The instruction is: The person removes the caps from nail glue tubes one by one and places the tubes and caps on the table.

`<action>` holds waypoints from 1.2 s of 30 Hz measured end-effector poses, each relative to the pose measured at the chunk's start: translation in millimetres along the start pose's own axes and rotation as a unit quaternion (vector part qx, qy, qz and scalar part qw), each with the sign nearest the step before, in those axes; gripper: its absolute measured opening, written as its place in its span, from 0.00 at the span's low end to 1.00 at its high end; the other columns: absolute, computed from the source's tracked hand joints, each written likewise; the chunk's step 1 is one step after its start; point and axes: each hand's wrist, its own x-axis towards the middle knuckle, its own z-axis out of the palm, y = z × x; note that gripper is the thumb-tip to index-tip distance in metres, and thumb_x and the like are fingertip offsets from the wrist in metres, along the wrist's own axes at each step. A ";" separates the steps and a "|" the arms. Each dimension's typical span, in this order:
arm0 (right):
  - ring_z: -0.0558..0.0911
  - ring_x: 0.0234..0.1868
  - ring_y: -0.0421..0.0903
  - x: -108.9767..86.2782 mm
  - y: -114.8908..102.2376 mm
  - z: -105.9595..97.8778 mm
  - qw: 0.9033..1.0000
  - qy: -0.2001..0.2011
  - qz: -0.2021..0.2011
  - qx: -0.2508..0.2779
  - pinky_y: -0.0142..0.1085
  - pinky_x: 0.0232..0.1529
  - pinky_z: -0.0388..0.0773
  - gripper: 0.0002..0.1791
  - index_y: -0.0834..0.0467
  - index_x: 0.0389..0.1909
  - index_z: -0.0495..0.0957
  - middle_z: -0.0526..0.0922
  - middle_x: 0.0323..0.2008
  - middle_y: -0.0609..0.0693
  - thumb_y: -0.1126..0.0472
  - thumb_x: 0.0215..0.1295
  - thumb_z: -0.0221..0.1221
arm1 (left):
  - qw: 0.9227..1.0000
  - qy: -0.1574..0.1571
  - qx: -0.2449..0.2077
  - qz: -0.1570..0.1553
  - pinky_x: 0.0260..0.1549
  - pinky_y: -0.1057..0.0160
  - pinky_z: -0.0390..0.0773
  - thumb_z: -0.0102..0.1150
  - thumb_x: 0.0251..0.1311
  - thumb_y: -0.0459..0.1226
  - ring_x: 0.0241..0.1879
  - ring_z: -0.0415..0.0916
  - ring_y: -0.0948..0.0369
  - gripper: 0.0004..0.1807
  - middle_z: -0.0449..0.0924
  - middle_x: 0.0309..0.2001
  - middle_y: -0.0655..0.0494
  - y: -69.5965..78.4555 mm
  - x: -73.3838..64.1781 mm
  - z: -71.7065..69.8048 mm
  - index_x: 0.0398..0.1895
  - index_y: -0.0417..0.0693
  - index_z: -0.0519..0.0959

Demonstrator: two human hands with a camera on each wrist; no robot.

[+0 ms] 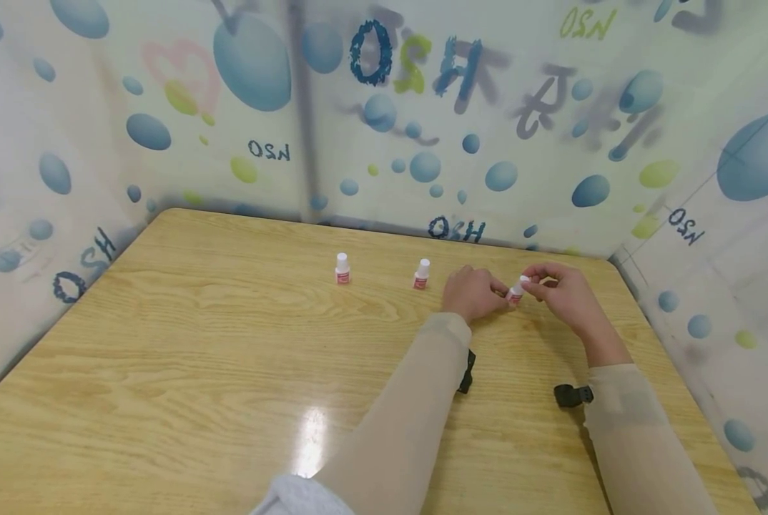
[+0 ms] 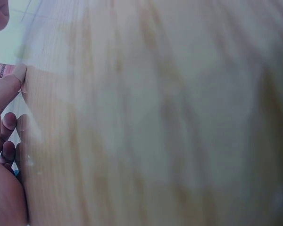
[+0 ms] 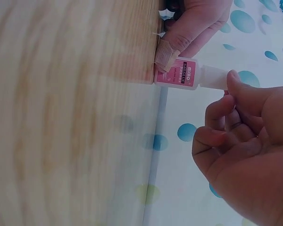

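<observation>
"Where's the nail glue bottle (image 3: 179, 74)?"

"Upright on the wooden table (image 1: 197, 343), toward the far right corner, between the two hands."

"How do they hold it?"

"The right hand (image 1: 564, 297) pinches the white cap (image 3: 213, 77) between thumb and finger, its other fingers loosely curled. The left hand (image 1: 474, 293) grips the bottle near its base, thumb over the lower edge of the pink label."

"Anything beside them?"

"Two similar bottles stand capped to the left: the nearer bottle (image 1: 421, 275) just past the left hand, the farther bottle (image 1: 342, 270) well apart from it."

"And around that?"

"Beige sleeves (image 1: 403, 415) on both arms, a black device (image 1: 570, 395) at the right cuff, and behind the table a pale wall covering (image 1: 525, 143) with blue and green bubbles and mirrored lettering."
</observation>
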 end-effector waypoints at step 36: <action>0.80 0.40 0.52 0.1 -3.8 -7.1 0.999 -0.006 0.030 -0.040 0.37 0.31 0.75 0.25 0.58 0.55 0.81 0.82 0.42 0.54 0.40 0.76 0.62 | 1.000 0.004 0.000 -0.001 0.55 0.61 0.71 0.71 0.62 0.63 0.53 0.73 0.64 0.14 0.87 0.54 0.80 -0.9 2.3 5.7 0.50 0.84 0.89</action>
